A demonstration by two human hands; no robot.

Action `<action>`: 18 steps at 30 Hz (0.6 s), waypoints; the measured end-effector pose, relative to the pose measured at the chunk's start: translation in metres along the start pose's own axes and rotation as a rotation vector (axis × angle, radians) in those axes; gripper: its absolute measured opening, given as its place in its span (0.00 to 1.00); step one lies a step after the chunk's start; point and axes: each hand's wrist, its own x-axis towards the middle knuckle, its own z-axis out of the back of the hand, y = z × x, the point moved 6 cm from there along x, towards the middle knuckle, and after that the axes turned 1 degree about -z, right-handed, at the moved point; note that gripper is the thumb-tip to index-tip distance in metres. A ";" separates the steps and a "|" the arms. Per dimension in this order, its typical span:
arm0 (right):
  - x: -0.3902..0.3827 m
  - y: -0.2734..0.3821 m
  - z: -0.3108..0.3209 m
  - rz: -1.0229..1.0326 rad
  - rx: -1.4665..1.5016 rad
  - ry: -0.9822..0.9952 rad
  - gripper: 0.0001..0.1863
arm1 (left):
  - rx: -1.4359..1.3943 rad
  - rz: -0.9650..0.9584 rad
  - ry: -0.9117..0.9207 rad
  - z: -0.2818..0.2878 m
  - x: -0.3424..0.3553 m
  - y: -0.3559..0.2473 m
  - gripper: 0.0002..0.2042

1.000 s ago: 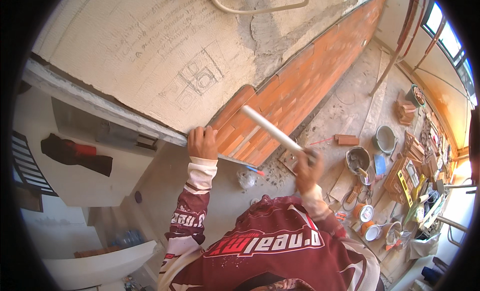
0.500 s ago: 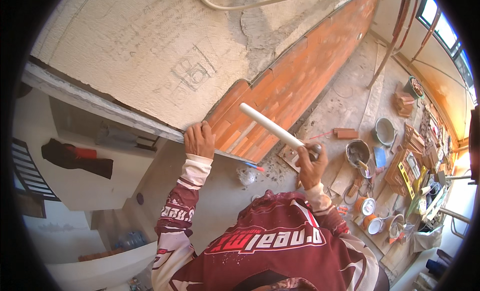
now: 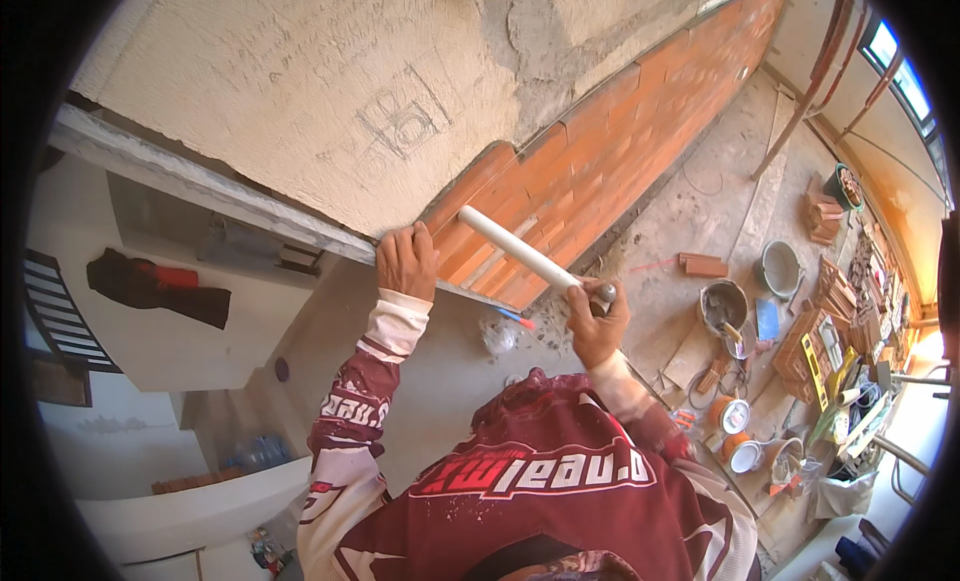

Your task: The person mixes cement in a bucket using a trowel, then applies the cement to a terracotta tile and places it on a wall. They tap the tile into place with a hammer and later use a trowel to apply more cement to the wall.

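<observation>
Writing first: the maroon-and-cream top (image 3: 560,531) carries large white and red lettering across its back, and more white lettering runs down the left sleeve (image 3: 355,406); wording not transcribed. The pale plaster wall (image 3: 250,91) bears faint handwritten lines (too thin here to make out) and, nearer the tiles, a pencil sketch (image 3: 408,121) of nested squares. Surface: orange-brown brick-like tiles (image 3: 620,111) cover a long band of the wall between the rough plaster and the floor (image 3: 690,211), with a stepped corner at the near end. Left hand (image 3: 408,261): fingers bent over the wall's free edge, beside the near corner of the tiling. Right hand (image 3: 597,326): closed around the lower end of a white rod (image 3: 515,246), a rounded grey knob (image 3: 605,293) showing at the grip. The rod slants in front of the near end of the tiling; contact with the tiles cannot be told. Room: a grey bucket (image 3: 780,269), a mortar bucket (image 3: 722,306) and a yellow level (image 3: 811,366) lie toward the floor's far edge; slanting poles (image 3: 805,91) stand near a window (image 3: 900,66); a dark garment (image 3: 160,286) hangs at left.
</observation>
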 end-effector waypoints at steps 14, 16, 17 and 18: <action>0.001 0.009 -0.003 -0.038 -0.012 -0.003 0.08 | 0.182 -0.034 -0.010 -0.011 -0.016 0.008 0.32; -0.004 0.021 0.007 -0.001 0.026 -0.018 0.08 | 0.225 -0.064 -0.060 -0.010 -0.018 0.010 0.33; -0.008 0.026 0.013 0.011 0.040 -0.027 0.08 | 0.222 -0.067 -0.065 -0.009 -0.016 0.007 0.32; -0.006 0.028 0.009 -0.028 0.040 -0.026 0.08 | 0.219 -0.069 -0.069 -0.008 -0.013 0.004 0.32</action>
